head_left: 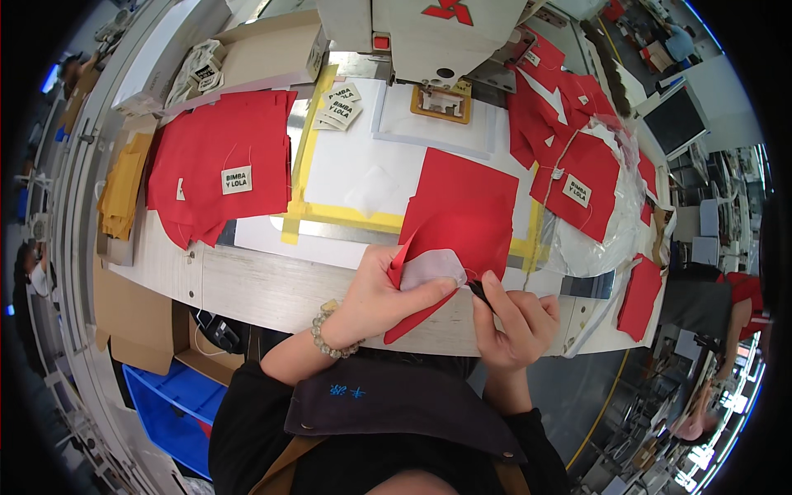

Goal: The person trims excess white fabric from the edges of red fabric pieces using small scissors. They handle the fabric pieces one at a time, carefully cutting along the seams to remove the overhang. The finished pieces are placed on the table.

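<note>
Red fabric panel (466, 194) at the pale wood-grain counter (272, 285)'s near edge.
Left hand (381, 293) pinches it, thumb on a whitish patch (433, 266); right hand (518, 326) grips a slim black tool (479, 292). Advisable: keep cloth taut, tool tip off fabric.

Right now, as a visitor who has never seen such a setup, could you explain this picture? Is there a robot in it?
No robot does the work here: these are a person's own bare hands. The single picture comes from a wide fisheye camera worn on the person's head, looking down, so straight edges bend.

The left hand holds a red piece, folded back to show a pale patch. The right hand pinches a small dark tool close to it.

Behind stands what looks like a sewing machine. On the table lie stacked red pieces at left, more at right, and loose pale labels.
</note>
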`<control>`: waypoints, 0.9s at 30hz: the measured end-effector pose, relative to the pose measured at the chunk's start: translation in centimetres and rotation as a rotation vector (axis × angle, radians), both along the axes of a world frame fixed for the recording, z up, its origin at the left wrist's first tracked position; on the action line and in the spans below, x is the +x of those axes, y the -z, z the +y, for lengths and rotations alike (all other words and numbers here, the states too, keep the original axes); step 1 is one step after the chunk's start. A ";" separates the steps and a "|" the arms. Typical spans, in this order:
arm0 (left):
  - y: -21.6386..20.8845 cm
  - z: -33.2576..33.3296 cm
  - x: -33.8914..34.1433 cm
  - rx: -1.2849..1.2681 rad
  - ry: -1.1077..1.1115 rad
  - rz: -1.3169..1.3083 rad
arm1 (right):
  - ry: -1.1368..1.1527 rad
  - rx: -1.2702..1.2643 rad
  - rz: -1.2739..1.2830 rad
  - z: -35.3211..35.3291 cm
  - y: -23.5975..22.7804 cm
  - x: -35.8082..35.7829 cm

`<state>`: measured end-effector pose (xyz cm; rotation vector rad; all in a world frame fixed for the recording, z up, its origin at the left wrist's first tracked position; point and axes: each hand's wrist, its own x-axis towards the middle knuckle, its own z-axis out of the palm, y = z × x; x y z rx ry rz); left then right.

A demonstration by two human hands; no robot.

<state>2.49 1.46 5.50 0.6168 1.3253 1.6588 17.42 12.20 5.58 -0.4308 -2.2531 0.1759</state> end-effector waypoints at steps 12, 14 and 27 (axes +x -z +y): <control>0.2 -0.1 0.0 -0.018 0.021 0.060 | -0.004 -0.048 -0.126 -0.4 -1.2 0.3; 0.1 0.0 0.0 -0.004 0.020 0.063 | 0.000 -0.048 -0.127 -0.3 -1.2 0.3; 0.1 0.2 0.0 0.006 0.056 -0.004 | -0.014 0.080 -0.083 -0.2 -0.9 0.4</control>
